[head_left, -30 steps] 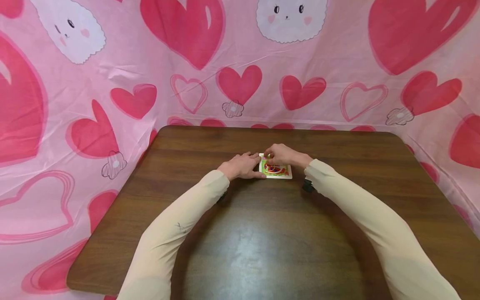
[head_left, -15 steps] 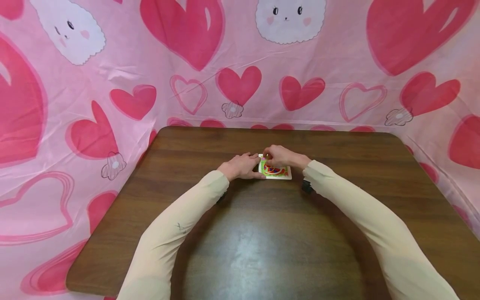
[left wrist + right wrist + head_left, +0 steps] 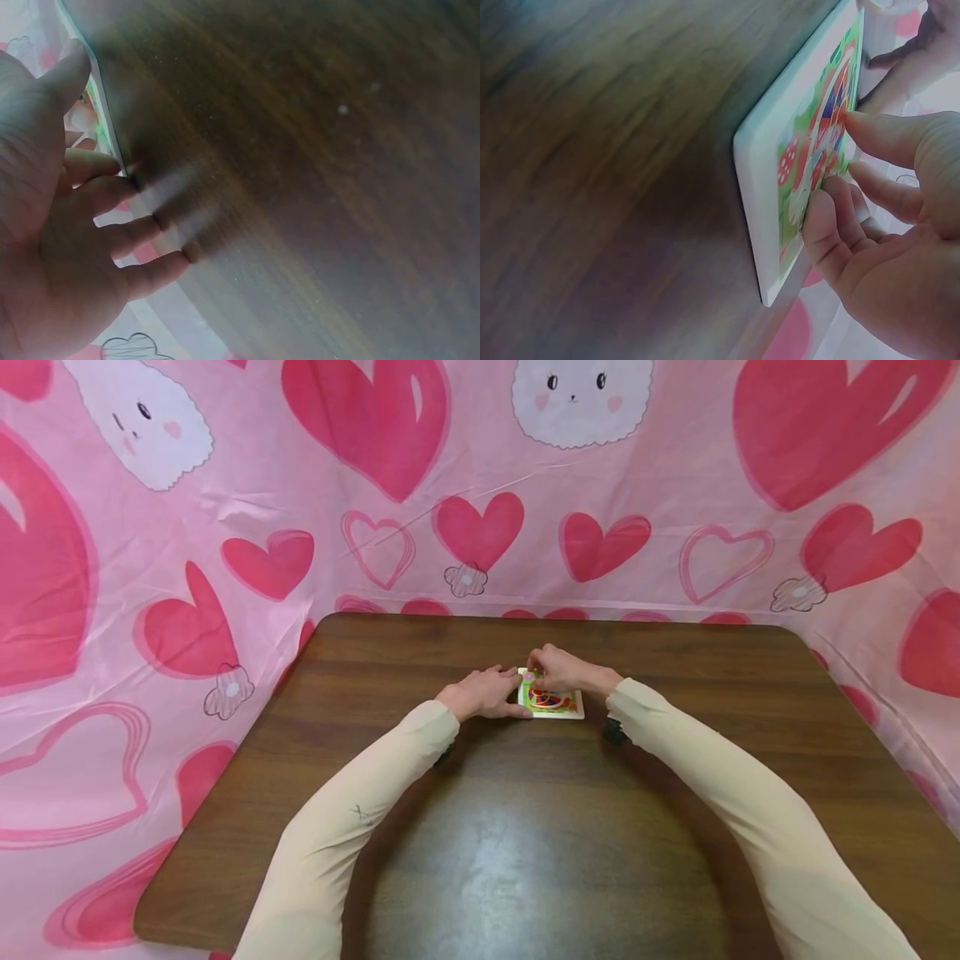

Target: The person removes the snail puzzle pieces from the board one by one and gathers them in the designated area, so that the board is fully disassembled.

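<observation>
A small square picture board, likely a puzzle, lies flat on the table, with a white border and a green picture with red, blue and yellow parts. My left hand rests at its left side, thumb on the near left corner. In the left wrist view, the fingers of the left hand are spread, tips down on the wood. Over the board's far part bends my right hand. The right wrist view shows its thumb and curled fingers at the picture; whether they pinch a piece is unclear.
The brown wooden table has rounded corners. Behind it and along its sides hangs a pink cloth printed with hearts and white faces. Dark bands show under the wrists of the cream sleeves.
The fingers of my right hand have lifted slightly at the board's far left corner, and a pink spot of the picture shows below them. My left hand and the board stay put.
</observation>
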A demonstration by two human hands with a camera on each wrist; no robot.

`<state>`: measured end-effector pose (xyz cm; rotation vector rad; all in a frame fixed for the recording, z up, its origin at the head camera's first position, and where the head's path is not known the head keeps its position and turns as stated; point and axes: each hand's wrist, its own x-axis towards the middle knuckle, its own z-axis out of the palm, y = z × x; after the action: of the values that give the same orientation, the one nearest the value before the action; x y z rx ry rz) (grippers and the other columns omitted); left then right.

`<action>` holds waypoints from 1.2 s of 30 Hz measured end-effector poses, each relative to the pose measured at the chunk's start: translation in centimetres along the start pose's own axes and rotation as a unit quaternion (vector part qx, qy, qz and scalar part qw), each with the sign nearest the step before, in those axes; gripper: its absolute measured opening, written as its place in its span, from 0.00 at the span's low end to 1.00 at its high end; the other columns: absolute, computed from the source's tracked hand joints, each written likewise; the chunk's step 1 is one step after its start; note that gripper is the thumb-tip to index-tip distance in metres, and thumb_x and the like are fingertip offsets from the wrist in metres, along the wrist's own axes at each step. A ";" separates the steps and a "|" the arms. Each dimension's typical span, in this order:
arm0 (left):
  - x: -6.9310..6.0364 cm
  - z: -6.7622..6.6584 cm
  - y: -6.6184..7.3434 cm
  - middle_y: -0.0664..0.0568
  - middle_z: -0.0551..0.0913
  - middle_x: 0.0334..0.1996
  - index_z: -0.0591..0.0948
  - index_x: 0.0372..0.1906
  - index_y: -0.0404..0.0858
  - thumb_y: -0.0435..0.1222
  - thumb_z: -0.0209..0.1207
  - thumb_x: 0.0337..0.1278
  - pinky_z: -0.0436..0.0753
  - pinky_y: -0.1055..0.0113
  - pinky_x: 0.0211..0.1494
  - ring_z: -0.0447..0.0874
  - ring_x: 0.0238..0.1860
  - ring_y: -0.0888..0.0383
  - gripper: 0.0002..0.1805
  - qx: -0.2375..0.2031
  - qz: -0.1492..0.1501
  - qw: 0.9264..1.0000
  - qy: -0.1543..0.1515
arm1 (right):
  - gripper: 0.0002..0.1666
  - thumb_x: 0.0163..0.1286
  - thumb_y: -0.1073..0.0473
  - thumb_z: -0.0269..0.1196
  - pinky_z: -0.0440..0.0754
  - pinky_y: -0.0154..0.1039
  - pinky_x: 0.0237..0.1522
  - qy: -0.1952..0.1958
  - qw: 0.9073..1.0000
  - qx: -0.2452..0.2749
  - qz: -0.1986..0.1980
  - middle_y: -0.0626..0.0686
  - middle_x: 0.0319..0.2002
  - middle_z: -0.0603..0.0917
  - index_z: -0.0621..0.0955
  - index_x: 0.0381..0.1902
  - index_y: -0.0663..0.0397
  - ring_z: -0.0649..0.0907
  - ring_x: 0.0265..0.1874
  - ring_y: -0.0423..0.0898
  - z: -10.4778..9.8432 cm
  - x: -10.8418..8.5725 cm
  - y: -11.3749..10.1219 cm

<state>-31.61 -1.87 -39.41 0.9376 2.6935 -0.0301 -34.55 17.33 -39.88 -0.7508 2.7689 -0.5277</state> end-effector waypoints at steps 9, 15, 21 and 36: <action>0.2 -0.2 0.0 0.48 0.55 0.78 0.57 0.77 0.45 0.68 0.50 0.59 0.61 0.42 0.74 0.53 0.77 0.43 0.48 0.000 -0.003 1.000 -0.001 | 0.20 0.63 0.61 0.67 0.76 0.49 0.51 0.014 1.000 0.002 -0.016 0.62 0.45 0.76 0.76 0.49 0.64 0.75 0.44 0.53 -0.3 0.2 0.2; 0.3 -0.2 0.1 0.48 0.55 0.78 0.58 0.77 0.45 0.69 0.50 0.59 0.61 0.42 0.74 0.52 0.78 0.43 0.49 0.002 -0.004 1.000 -0.003 | 0.20 0.61 0.62 0.68 0.75 0.47 0.49 0.022 0.999 0.019 -0.020 0.59 0.42 0.76 0.73 0.46 0.63 0.74 0.43 0.52 -0.3 0.1 0.5; 0.3 -0.2 0.0 0.49 0.55 0.78 0.58 0.77 0.45 0.69 0.50 0.58 0.61 0.42 0.74 0.52 0.78 0.43 0.49 0.001 -0.006 1.000 -0.003 | 0.20 0.60 0.64 0.69 0.75 0.46 0.45 0.035 0.998 0.036 -0.029 0.57 0.39 0.76 0.71 0.44 0.60 0.75 0.38 0.51 -0.1 0.2 0.4; 0.1 0.1 -0.1 0.50 0.54 0.78 0.56 0.78 0.47 0.68 0.51 0.58 0.58 0.43 0.76 0.51 0.78 0.44 0.49 -0.022 -0.006 1.000 -0.006 | 0.12 0.66 0.56 0.67 0.73 0.38 0.36 0.096 0.990 0.099 0.003 0.52 0.31 0.79 0.76 0.37 0.55 0.76 0.32 0.47 0.0 -0.2 0.5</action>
<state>-31.70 -1.93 -39.52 0.9047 2.6780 0.0214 -34.57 17.86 -40.03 -0.6794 2.8316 -0.9027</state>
